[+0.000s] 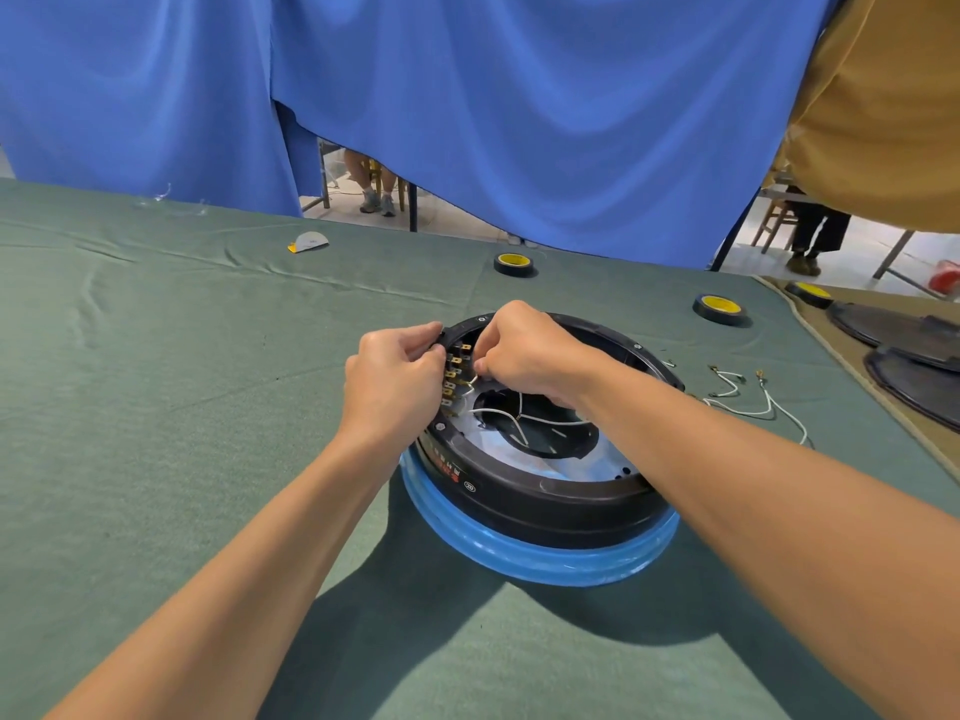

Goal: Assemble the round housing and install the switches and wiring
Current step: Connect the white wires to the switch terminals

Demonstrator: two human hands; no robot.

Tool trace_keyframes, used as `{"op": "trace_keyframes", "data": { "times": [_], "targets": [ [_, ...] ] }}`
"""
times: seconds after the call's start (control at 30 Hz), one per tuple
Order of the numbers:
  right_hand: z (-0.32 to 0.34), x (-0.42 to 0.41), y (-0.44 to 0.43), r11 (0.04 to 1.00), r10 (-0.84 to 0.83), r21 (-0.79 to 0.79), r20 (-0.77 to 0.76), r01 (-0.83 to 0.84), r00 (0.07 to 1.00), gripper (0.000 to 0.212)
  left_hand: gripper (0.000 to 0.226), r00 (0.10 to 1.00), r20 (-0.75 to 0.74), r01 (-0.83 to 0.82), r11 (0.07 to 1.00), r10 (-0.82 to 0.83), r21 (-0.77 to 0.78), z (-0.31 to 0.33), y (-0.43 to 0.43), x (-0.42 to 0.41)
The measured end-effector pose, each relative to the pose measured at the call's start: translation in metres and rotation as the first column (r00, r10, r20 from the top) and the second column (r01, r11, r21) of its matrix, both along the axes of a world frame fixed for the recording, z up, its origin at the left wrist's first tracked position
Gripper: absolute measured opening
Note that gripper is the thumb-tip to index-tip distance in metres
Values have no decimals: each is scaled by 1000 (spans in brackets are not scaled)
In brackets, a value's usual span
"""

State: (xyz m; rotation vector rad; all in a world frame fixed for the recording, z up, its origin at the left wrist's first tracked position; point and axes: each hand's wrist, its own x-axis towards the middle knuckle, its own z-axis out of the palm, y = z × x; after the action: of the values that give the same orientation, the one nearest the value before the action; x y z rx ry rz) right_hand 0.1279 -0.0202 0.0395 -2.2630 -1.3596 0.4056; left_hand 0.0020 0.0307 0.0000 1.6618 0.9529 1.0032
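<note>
The round black housing (540, 498) sits on a blue ring (519, 558) in the middle of the green cloth. A row of switches with brass terminals (454, 374) lines its inner left wall. My left hand (395, 381) grips the housing's left rim from outside, by the switches. My right hand (524, 350) reaches inside and pinches the end of a white wire (498, 410) close to the terminals. More white wire lies across the dark opening in the housing floor.
Loose white wires with terminals (748, 402) lie right of the housing. Two tape rolls (514, 263) (719, 308) stand behind it, a third (809, 292) farther right. Black round covers (914, 356) lie at the right edge. A blue curtain hangs behind the table.
</note>
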Motion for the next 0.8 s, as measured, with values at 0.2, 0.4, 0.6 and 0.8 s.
{"op": "trace_keyframes", "data": {
  "times": [0.2,0.4,0.6,0.8],
  "targets": [
    [3,-6,-13,998,32,47,125,-38,992,15,43,999,9,-42,997,42,71,3,-5,-2],
    [13,-24,-45,969,243,8,161,-248,956,8,51,997,52,-63,992,57,109,6,-6,-3],
    [1,-37,-41,967,218,52,330,-248,918,9,48,993,92,-80,992,71,95,4,-8,-2],
    [-3,-37,-36,971,199,78,251,-225,947,10,45,989,119,-98,991,86,93,2,-9,0]
  ]
}}
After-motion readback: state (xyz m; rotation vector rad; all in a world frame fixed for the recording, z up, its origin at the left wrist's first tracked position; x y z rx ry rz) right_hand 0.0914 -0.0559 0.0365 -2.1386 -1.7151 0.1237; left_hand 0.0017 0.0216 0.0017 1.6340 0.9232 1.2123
